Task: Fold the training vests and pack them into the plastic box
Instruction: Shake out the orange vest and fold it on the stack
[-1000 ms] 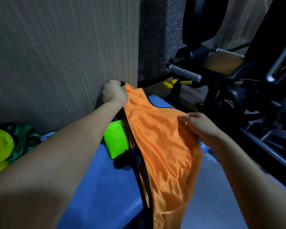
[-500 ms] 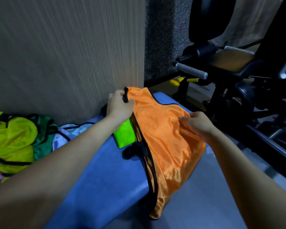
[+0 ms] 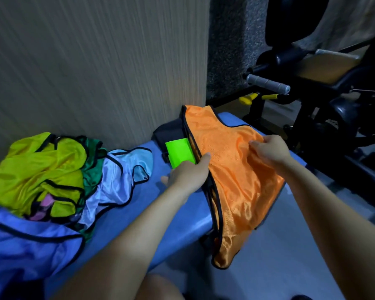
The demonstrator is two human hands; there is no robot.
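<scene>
An orange vest (image 3: 232,167) with black trim lies spread over the right end of a blue padded bench (image 3: 139,204), its lower part hanging off the front edge. My left hand (image 3: 187,174) rests flat with straight fingers against the vest's left edge. My right hand (image 3: 268,150) pinches the orange fabric near its right side. A heap of unfolded vests lies on the bench's left: yellow (image 3: 39,167), green (image 3: 93,163), pale blue (image 3: 119,178) and blue (image 3: 24,241). No plastic box shows.
A bright green flat object (image 3: 179,153) lies on a dark bag (image 3: 171,132) next to the orange vest. A wood-grain wall (image 3: 95,61) backs the bench. Black gym equipment (image 3: 325,87) with a grey handle stands at the right on a grey floor (image 3: 290,267).
My left hand let go of the vest's top corner by the wall and came down to its left edge, fingers straight. The orange vest now lies flat. The view dropped, showing the vest heap.
</scene>
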